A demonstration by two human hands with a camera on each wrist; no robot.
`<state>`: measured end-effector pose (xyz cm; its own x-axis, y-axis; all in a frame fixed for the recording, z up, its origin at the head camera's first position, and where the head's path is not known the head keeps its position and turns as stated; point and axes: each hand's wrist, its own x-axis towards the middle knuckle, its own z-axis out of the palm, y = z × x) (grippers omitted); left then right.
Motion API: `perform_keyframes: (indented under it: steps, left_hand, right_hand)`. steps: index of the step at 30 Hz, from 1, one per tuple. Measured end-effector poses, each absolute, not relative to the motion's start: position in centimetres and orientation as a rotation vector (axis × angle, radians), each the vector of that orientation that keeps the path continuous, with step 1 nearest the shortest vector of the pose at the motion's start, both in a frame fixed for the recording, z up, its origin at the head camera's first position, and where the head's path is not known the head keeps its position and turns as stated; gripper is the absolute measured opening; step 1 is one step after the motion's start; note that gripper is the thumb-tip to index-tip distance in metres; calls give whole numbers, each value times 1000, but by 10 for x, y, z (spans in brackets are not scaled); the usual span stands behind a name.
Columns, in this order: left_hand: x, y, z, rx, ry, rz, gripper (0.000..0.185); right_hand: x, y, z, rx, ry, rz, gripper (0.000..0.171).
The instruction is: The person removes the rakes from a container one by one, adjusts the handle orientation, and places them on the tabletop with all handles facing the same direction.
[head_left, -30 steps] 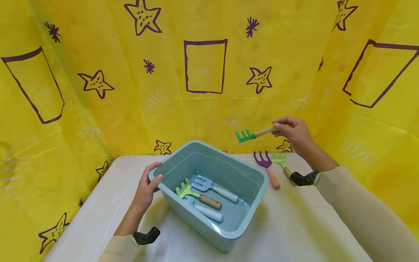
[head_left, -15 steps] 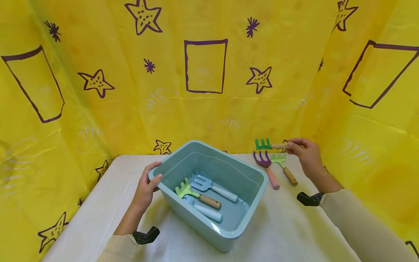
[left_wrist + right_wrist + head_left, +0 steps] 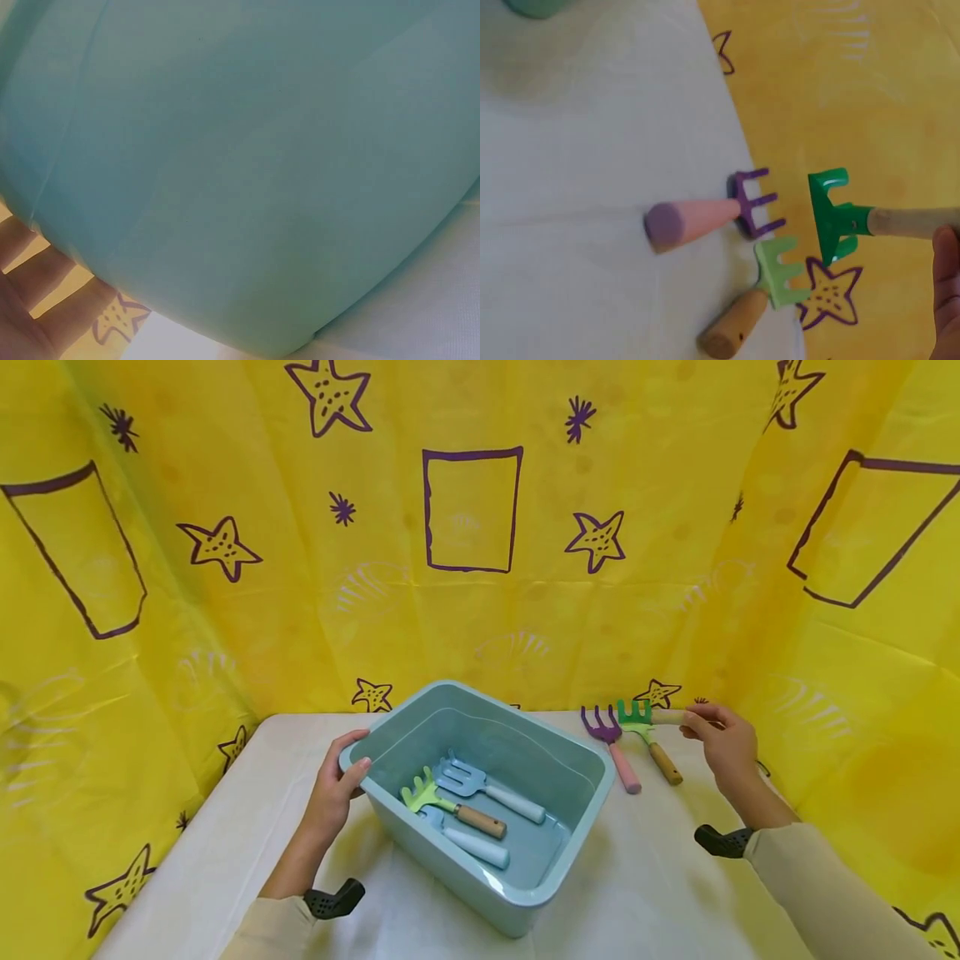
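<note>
- While the left hand point(image 3: 337, 789) is curling its fingers over the near-left rim of the pale blue plastic tub point(image 3: 525, 893), thumb outside the wall, the tub is sitting cornerwise on the white-covered table point(image 3: 225, 843); I am judging that a nudge against its far wall could be skidding it out of that one-sided hold.
- Inside the tub, a lime-green fork with a wooden handle point(image 3: 450, 806) and two light blue toy tools point(image 3: 487, 793) are lying crossed, so anything dropped in could be bouncing off them.
- Farther off, the right hand point(image 3: 723, 743) is pinching the end of the dark green toy rake with a pale wooden handle point(image 3: 636, 713), its head hovering just over the light green rake point(image 3: 648, 739) beside the purple fork with a pink handle point(image 3: 613, 745); lowered carelessly, it risks knocking either one.
</note>
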<state>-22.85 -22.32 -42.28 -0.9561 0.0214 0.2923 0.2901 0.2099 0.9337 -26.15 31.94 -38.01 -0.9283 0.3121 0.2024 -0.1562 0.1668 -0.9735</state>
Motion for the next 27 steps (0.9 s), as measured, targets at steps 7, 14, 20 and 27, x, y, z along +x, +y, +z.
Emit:
perform_keyframes:
  steps: [7, 14, 20, 27]
  left_hand:
    - [-229, -222, -423, -297, -2256, -1824, 45]
    - [-227, -224, -423, -295, -2258, -1836, 46]
    - [-227, -226, -422, -289, -2256, -1833, 46]
    - [-228, -225, -422, -303, -2265, -1843, 47]
  right_hand:
    - [-259, 332, -401, -222, -2265, 1509, 37]
    - [-264, 340, -417, -316, -2256, 1456, 37]
    - [-271, 349, -428, -397, -2232, 1456, 39]
    - [-270, 364, -449, -470, -2276, 1418, 36]
